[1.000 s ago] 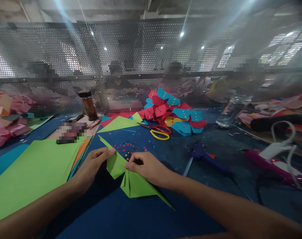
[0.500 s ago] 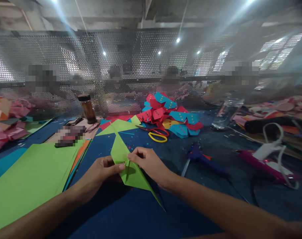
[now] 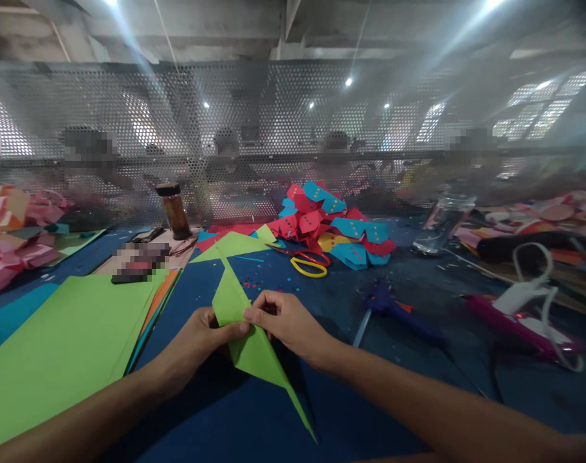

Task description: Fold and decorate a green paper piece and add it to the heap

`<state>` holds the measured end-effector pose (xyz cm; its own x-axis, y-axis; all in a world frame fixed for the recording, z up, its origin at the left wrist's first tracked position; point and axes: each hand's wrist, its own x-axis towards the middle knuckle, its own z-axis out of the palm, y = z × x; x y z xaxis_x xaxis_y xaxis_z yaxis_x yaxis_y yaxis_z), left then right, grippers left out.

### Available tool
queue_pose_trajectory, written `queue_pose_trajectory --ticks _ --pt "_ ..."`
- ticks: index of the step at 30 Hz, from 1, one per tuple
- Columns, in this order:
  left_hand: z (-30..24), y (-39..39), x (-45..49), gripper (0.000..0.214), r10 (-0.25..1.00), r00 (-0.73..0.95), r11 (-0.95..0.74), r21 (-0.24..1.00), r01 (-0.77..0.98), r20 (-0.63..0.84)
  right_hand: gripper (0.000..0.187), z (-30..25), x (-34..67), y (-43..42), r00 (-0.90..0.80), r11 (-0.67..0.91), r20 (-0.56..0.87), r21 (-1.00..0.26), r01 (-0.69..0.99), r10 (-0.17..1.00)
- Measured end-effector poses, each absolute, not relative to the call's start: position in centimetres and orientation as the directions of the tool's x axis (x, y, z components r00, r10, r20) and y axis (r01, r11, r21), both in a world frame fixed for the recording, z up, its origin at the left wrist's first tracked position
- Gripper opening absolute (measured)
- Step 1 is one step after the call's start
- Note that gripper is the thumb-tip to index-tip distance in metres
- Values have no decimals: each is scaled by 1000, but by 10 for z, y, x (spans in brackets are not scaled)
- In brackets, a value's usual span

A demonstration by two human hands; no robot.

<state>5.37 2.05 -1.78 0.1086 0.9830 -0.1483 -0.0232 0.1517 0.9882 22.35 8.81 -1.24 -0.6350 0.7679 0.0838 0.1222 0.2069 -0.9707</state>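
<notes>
A folded sheet of green paper (image 3: 254,354), long and pointed at both ends, is held between my two hands above the blue table. My left hand (image 3: 210,331) grips its left edge, the thumb lying on top and the fingers behind. From the right, my right hand (image 3: 285,318) pinches the paper near its middle, close to the left thumb. The fingertips under the paper are hidden. Beyond it lie green paper cutoffs (image 3: 239,246) and a pair of scissors (image 3: 309,262) with red and yellow handles.
Green sheets (image 3: 75,334) are stacked at the left. Red and blue folded paper pieces (image 3: 321,222) are heaped behind the scissors. At the right lie a blue glue gun (image 3: 403,315) and a magenta and white tool (image 3: 519,321). A brown jar (image 3: 174,212) and a clear bottle (image 3: 442,222) stand farther back.
The small raised fold at the paper's middle now lies flat under my thumbs. The paper's near tip has swung lower, and my hands have moved slightly closer together.
</notes>
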Motion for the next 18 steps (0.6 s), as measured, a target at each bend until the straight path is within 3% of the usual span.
queue_pose_trajectory --ticks 18 --pt "-17 20 52 30 980 104 179 977 -116 -167 36 -8 223 86 -623 190 72 -974 125 779"
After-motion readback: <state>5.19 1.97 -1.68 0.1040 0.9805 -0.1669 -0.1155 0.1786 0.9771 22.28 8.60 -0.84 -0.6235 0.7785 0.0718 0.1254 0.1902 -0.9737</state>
